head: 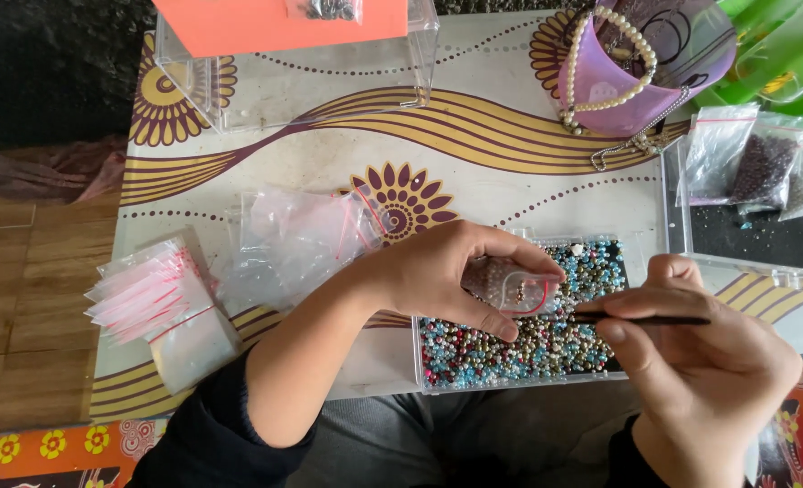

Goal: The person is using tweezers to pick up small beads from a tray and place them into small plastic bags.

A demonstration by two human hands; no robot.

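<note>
Head view: left hand (451, 276) pinches a small clear bag (514, 287) with a few beads inside, held over the bead tray (510, 361) at the table's near edge. Right hand (704, 361) closed around a thin dark tool (641, 319), tip at the bag's mouth. Bag stack (153, 303) near the left edge, loose bags (293, 244) mid-table. Purple cup (632, 68) with pearl strand at the far right corner; clear box (302, 77) at the far edge.

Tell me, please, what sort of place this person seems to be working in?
Probably a home craft corner for beadwork, on a small patterned table over a wooden floor. A clear tray of mixed beads, a stack of small zip bags and a purple cup draped with pearl strings suggest it.
</note>
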